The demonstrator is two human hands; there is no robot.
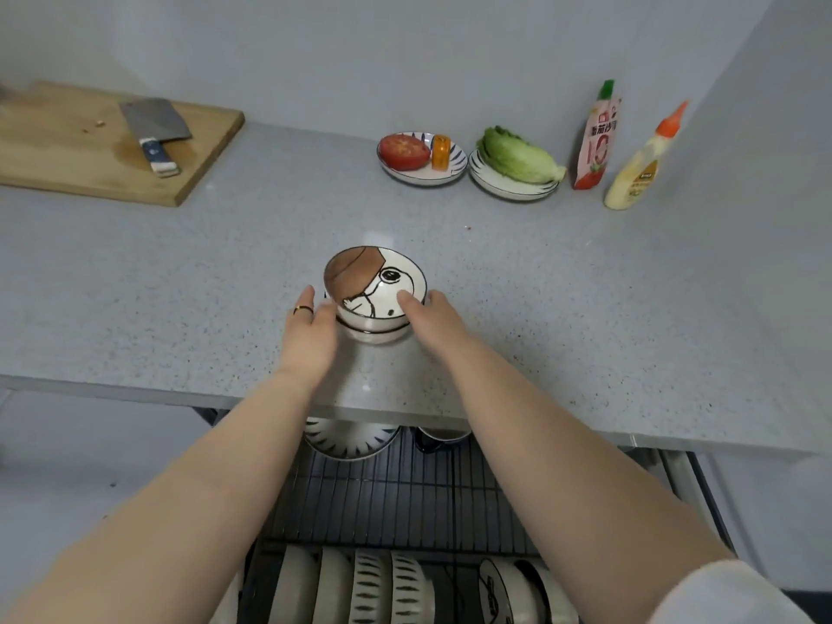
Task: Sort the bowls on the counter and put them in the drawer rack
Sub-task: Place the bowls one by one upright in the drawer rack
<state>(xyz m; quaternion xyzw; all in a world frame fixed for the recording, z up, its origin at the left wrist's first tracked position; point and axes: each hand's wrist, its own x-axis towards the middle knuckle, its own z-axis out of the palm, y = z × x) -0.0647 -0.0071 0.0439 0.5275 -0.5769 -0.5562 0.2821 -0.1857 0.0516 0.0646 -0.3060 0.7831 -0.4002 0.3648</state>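
Stack: 2 nested bowls point(375, 304) sit on the grey table point(585, 308), near its front edge; the top one shows a cartoon face.
Left hand point(310, 328): open palm pressed against the stack's left side, fingers round the far side, a ring on 1 finger.
Right hand point(434, 319): cupped on the right side, thumb hooked over the top bowl's rim.
Grip: both hands clasp the stack; it rests on the table, not yet lifted.
Drawer rack point(405, 497): pulled out below the table edge, with bowls on edge in its front row point(387, 587) and striped dishes point(351, 439) at the back.
Done: much of the sorting looks finished, judging by the filled rack.
Left: this stack must go down into the rack; 2 plates point(468, 171) holding food stand well apart at the back.
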